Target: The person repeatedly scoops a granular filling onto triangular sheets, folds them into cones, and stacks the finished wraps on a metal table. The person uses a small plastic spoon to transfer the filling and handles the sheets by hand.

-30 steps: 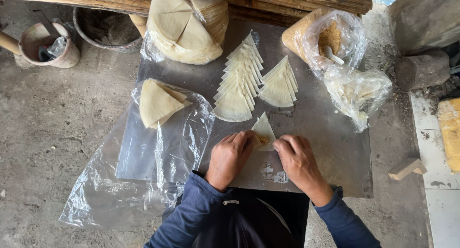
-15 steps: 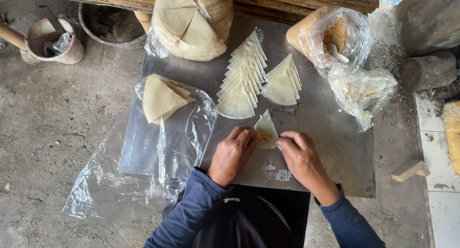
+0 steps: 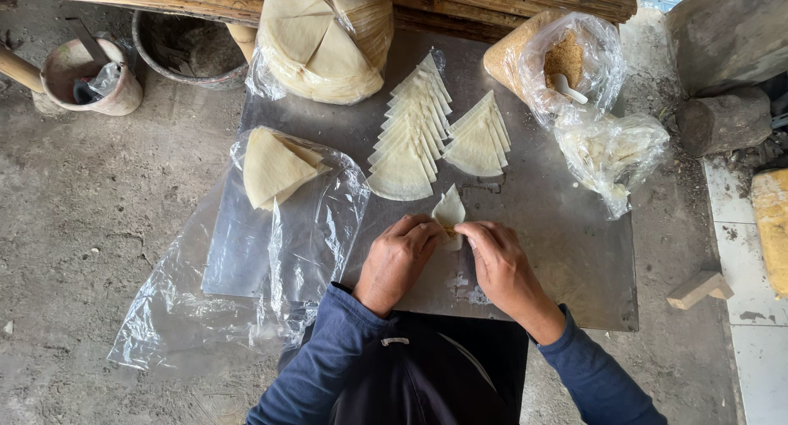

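Both hands, left (image 3: pixel 400 259) and right (image 3: pixel 502 265), pinched on thin, limp, tearable pastry wrapper (image 3: pixel 449 212); best gripped lightly at folded lower edges.

A pale, thin pastry wrapper (image 3: pixel 449 212), partly folded over brownish filling, points upward on the metal sheet (image 3: pixel 558 244).

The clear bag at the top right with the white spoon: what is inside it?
The clear bag holds brown crumbly filling with a white spoon resting in it; how deep the filling goes is hidden by the crumpled plastic.
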